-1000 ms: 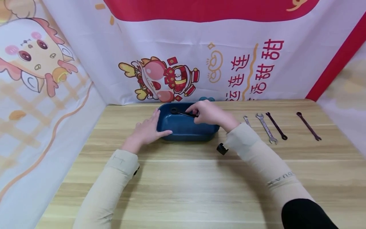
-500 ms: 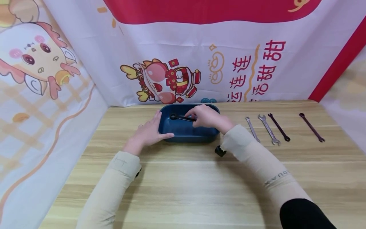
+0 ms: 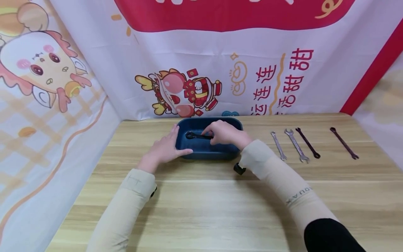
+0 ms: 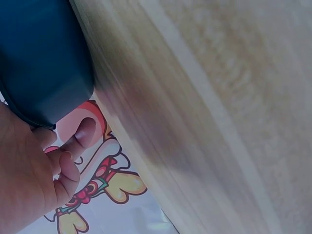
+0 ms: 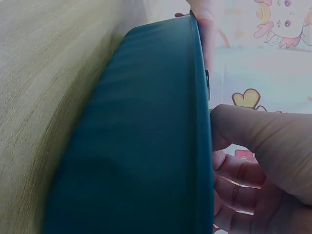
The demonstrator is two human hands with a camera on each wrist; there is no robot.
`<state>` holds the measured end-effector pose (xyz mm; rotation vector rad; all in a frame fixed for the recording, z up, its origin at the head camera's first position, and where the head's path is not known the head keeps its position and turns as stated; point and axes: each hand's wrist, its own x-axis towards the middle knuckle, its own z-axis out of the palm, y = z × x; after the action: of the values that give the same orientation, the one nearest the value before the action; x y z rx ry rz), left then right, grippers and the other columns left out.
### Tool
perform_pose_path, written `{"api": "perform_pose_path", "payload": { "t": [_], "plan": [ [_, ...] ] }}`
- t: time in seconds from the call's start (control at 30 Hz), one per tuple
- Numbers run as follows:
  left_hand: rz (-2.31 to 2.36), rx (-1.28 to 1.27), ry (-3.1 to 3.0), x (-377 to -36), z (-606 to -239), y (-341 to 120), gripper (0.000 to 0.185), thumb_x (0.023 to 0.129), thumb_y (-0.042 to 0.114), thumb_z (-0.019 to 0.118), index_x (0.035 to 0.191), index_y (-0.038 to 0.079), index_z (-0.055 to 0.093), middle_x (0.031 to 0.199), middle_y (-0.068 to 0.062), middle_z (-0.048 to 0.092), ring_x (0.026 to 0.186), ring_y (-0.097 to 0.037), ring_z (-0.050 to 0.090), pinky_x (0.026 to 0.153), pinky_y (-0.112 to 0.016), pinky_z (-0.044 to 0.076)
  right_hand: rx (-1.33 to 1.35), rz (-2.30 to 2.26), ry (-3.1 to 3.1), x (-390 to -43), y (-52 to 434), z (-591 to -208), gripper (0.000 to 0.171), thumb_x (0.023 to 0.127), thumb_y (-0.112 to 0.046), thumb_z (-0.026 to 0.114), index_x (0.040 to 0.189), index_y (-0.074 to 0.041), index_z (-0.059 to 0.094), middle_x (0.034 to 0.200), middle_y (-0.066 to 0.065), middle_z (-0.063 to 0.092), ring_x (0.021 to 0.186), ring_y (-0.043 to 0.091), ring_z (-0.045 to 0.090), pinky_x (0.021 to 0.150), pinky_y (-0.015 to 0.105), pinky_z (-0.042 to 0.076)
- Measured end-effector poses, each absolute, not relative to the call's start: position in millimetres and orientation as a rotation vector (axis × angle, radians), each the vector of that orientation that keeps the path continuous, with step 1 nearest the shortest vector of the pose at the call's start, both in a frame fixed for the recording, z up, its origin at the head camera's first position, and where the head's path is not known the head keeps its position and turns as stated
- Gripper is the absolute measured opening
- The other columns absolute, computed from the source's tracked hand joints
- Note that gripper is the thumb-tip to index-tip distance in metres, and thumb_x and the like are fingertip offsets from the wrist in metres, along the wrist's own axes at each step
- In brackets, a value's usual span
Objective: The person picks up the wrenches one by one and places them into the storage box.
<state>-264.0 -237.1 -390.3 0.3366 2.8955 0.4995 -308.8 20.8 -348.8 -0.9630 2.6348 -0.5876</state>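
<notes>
Resting against the left end of the dark blue tray (image 3: 201,152), the left hand (image 3: 165,149) lies flat on the desk (image 3: 201,206). Its fingers (image 3: 174,134) are extended along the outer wall of the tray, with the thumb stretched along the near wall, and they grip nothing. The left wrist view shows the same contact: the fingers (image 4: 78,141) lie against the corner of the tray (image 4: 44,63).

The right hand (image 3: 225,133) reaches over the tray from the right side. Its fingers (image 3: 209,130) are curled and pinch one end of a black wrench (image 3: 196,135). The wrench lies roughly level along the length of the tray, inside its rim, with its ring end pointing to the left. Whether the wrench touches the tray floor cannot be told. In the right wrist view, the curled fingers (image 5: 243,170) sit just beyond the tray rim (image 5: 200,97); the wrench is almost wholly hidden there.

The tray stands at the rear centre of the desk, near the printed backdrop (image 3: 201,63).

Four more wrenches lie on the desk to the right of the tray, well apart from both hands:
- small silver wrench (image 3: 278,146)
- larger silver wrench (image 3: 297,145)
- dark wrench (image 3: 308,142)
- outermost dark wrench (image 3: 344,143), set apart from the other three

A small black device (image 3: 239,169) shows at the right wrist, under the beige sleeve (image 3: 277,182).
</notes>
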Motion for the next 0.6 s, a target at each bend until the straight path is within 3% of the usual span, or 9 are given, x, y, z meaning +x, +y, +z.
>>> {"api": "perform_pose_path", "payload": {
  "t": [0.33,0.6],
  "plan": [
    [0.502,0.330,2.897,-264,-390,-238,0.119,0.087,0.074,0.063,0.165,0.009,0.001,0.172,-0.008,0.001,0.151,-0.043,0.025,0.112,-0.075,0.022,-0.960,-0.562,2.595,-311,16,-358,0.039,0.093,-0.005,0.072,0.131,-0.014,0.072,0.096,0.006,0.062,0.083,0.022,0.057,0.068,0.029,0.047],
    [0.479,0.324,2.897,-263,-390,-235,0.118,0.087,0.074,0.062,0.165,0.009,0.002,0.172,-0.009,0.001,0.151,-0.041,0.024,0.113,-0.074,0.022,-0.957,-0.534,2.593,-310,13,-362,0.038,0.093,-0.005,0.073,0.130,-0.013,0.073,0.102,0.006,0.064,0.093,0.023,0.057,0.081,0.033,0.052]
  ]
}}
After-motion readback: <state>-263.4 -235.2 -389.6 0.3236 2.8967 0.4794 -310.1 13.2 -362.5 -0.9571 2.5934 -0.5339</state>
